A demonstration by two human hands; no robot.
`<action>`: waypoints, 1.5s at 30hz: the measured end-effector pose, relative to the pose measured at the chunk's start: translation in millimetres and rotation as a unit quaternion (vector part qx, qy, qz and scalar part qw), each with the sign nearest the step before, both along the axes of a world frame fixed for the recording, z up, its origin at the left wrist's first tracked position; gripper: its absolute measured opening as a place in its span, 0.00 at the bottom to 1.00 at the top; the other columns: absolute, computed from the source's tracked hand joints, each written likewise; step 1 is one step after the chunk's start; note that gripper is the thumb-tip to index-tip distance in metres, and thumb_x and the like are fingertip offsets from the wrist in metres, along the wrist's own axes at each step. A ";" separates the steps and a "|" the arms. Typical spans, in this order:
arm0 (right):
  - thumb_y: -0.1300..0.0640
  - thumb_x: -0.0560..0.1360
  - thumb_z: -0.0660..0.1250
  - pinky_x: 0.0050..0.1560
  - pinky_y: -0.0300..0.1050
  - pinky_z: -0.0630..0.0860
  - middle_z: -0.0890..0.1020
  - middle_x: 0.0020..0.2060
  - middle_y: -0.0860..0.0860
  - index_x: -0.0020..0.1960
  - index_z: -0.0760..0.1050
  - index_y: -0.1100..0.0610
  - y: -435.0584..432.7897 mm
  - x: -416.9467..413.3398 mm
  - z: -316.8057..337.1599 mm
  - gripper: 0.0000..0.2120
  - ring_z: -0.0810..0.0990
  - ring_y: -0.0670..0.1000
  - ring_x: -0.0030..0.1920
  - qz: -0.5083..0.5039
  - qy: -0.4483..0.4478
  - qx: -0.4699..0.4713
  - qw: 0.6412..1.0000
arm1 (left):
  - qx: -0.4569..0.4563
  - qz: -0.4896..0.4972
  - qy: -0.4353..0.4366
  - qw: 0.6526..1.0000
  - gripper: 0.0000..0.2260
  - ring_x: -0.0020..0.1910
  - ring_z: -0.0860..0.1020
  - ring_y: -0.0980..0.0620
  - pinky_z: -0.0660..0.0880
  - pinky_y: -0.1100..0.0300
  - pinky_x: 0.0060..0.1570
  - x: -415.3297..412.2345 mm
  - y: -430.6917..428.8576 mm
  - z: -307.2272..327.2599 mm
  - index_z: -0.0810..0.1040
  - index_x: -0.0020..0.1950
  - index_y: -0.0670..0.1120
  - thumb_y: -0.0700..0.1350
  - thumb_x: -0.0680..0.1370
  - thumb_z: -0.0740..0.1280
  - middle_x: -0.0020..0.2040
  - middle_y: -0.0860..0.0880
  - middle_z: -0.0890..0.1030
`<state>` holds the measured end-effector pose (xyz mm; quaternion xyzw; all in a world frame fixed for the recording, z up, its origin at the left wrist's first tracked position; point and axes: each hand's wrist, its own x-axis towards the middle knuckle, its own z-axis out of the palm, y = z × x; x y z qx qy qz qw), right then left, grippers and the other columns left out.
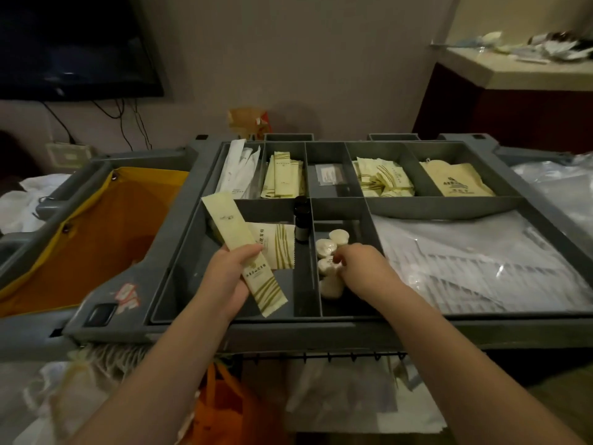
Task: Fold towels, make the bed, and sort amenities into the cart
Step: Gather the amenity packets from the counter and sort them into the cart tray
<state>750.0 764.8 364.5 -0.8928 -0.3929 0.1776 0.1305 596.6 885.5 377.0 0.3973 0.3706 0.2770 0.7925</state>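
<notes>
No print here is sharp enough to read. The long packet (247, 255) bears a vertical line of dark Chinese characters just above its olive stripes, and a small mark near its far end. The square packet (279, 245) beside it carries another vertical line of characters along its left edge. The tan bags (455, 183) in the far right compartment show a dark emblem with lines of characters beneath it. The upright packets (282, 178) each have a tiny mark. Stickers (126, 295) on the corner of the cart (321, 329) show red print, also illegible.
</notes>
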 end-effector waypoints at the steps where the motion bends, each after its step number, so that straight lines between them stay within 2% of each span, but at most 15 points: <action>1: 0.62 0.78 0.60 0.53 0.43 0.71 0.77 0.59 0.55 0.63 0.74 0.57 -2.3 -1.5 0.8 0.14 0.76 0.55 0.58 -0.016 -0.005 0.020 1.000 | 0.007 -0.005 0.000 1.000 0.14 0.50 0.78 0.47 0.76 0.52 0.47 -2.1 0.1 -0.8 0.71 0.62 0.42 0.33 0.78 0.62 0.51 0.44 0.79; 3: 0.59 0.80 0.60 0.53 0.42 0.72 0.77 0.57 0.52 0.64 0.73 0.55 -6.8 -4.5 3.3 0.13 0.76 0.51 0.54 -0.061 -0.028 0.124 0.990 | 0.017 -0.008 0.001 1.000 0.12 0.51 0.78 0.47 0.76 0.52 0.45 -5.3 0.6 -2.1 0.73 0.59 0.44 0.33 0.77 0.63 0.51 0.45 0.79; 5: 0.57 0.80 0.60 0.46 0.38 0.72 0.79 0.50 0.49 0.59 0.75 0.54 -12.2 -9.2 10.5 0.10 0.75 0.46 0.47 -0.075 -0.043 0.267 0.960 | 0.020 -0.008 0.003 1.000 0.10 0.50 0.79 0.48 0.76 0.53 0.43 -5.4 0.3 -2.1 0.74 0.54 0.46 0.33 0.76 0.64 0.50 0.46 0.80; 8: 0.55 0.80 0.60 0.42 0.34 0.72 0.77 0.43 0.42 0.57 0.75 0.51 -12.5 -20.0 23.4 0.08 0.76 0.41 0.44 -0.043 0.034 0.343 0.938 | 0.025 -0.021 0.008 0.999 0.09 0.48 0.80 0.50 0.76 0.55 0.41 -0.8 -1.1 -0.1 0.75 0.53 0.45 0.34 0.76 0.65 0.48 0.46 0.81; 13: 0.52 0.78 0.64 0.40 0.33 0.78 0.79 0.46 0.40 0.61 0.69 0.48 9.8 -42.6 31.7 0.13 0.79 0.38 0.46 -0.021 0.230 0.356 0.906 | 0.039 -0.056 0.002 0.998 0.10 0.47 0.82 0.49 0.79 0.58 0.37 2.7 2.5 2.1 0.76 0.57 0.43 0.35 0.76 0.65 0.49 0.45 0.83; 15: 0.55 0.76 0.67 0.41 0.34 0.79 0.80 0.49 0.42 0.61 0.69 0.49 17.7 -47.3 28.1 0.15 0.80 0.40 0.47 -0.038 0.247 0.372 0.894 | 0.048 -0.072 0.004 0.996 0.11 0.49 0.82 0.48 0.79 0.56 0.40 1.0 6.4 2.1 0.75 0.58 0.43 0.36 0.76 0.65 0.50 0.44 0.83; 19: 0.57 0.74 0.69 0.41 0.36 0.79 0.82 0.47 0.44 0.52 0.74 0.46 29.9 -51.5 23.9 0.10 0.81 0.41 0.48 -0.060 0.273 0.391 0.877 | 0.079 -0.103 0.018 0.991 0.13 0.49 0.82 0.48 0.78 0.55 0.41 -1.5 26.6 0.1 0.76 0.60 0.42 0.37 0.75 0.67 0.50 0.44 0.83; 23: 0.53 0.75 0.67 0.37 0.35 0.78 0.82 0.44 0.45 0.48 0.75 0.47 37.7 -36.6 36.6 0.03 0.82 0.41 0.44 -0.115 0.269 0.388 0.874 | 0.138 -0.163 0.031 0.976 0.11 0.49 0.83 0.49 0.80 0.57 0.40 11.2 46.4 9.8 0.77 0.57 0.44 0.37 0.76 0.66 0.47 0.48 0.84; 26: 0.55 0.75 0.68 0.36 0.36 0.79 0.81 0.44 0.45 0.47 0.75 0.47 39.6 -20.8 46.5 0.04 0.81 0.43 0.44 -0.125 0.227 0.384 0.886 | 0.174 -0.207 0.032 0.962 0.13 0.53 0.82 0.48 0.80 0.52 0.48 28.6 55.7 18.5 0.75 0.61 0.44 0.37 0.76 0.66 0.52 0.45 0.83; 30: 0.55 0.74 0.70 0.47 0.46 0.82 0.83 0.44 0.47 0.47 0.76 0.48 30.4 -0.2 49.7 0.04 0.82 0.45 0.45 -0.149 0.149 0.349 0.913 | 0.147 -0.206 0.011 0.967 0.12 0.53 0.81 0.47 0.79 0.49 0.49 55.1 62.6 19.5 0.75 0.59 0.46 0.37 0.77 0.65 0.54 0.45 0.82; 32: 0.56 0.75 0.69 0.47 0.46 0.82 0.83 0.45 0.49 0.47 0.75 0.48 20.7 12.7 48.2 0.05 0.83 0.46 0.46 -0.188 0.143 0.367 0.899 | 0.115 -0.188 -0.004 0.975 0.12 0.51 0.81 0.48 0.79 0.51 0.46 67.5 63.4 17.8 0.74 0.59 0.45 0.36 0.77 0.64 0.54 0.43 0.81; 35: 0.60 0.76 0.68 0.39 0.38 0.80 0.82 0.46 0.50 0.49 0.73 0.49 3.6 40.4 49.6 0.07 0.83 0.46 0.45 -0.258 0.162 0.420 0.854 | 0.082 -0.173 -0.008 0.981 0.17 0.48 0.82 0.51 0.78 0.55 0.41 83.8 59.3 16.6 0.70 0.66 0.43 0.36 0.78 0.64 0.56 0.43 0.80; 37: 0.60 0.76 0.67 0.42 0.39 0.80 0.82 0.46 0.50 0.48 0.74 0.50 -4.6 67.9 48.5 0.06 0.82 0.47 0.46 -0.286 0.139 0.417 0.851 | 0.077 -0.181 -0.008 0.980 0.17 0.48 0.81 0.50 0.78 0.55 0.40 93.9 54.5 18.6 0.69 0.67 0.42 0.37 0.78 0.64 0.57 0.43 0.79; 41: 0.60 0.75 0.68 0.53 0.48 0.79 0.82 0.42 0.47 0.43 0.78 0.49 -2.4 131.8 38.6 0.06 0.81 0.48 0.47 -0.295 0.093 0.380 0.872 | 0.119 -0.174 0.005 0.977 0.14 0.52 0.80 0.50 0.76 0.55 0.43 114.1 42.5 21.2 0.72 0.63 0.46 0.39 0.77 0.65 0.55 0.45 0.79; 45: 0.59 0.77 0.66 0.55 0.51 0.78 0.82 0.49 0.50 0.49 0.79 0.51 11.6 182.1 22.7 0.05 0.80 0.50 0.49 -0.275 0.107 0.347 0.890 | 0.126 -0.131 0.031 0.983 0.13 0.53 0.79 0.49 0.76 0.53 0.44 127.3 27.4 20.4 0.72 0.62 0.46 0.40 0.77 0.65 0.54 0.45 0.79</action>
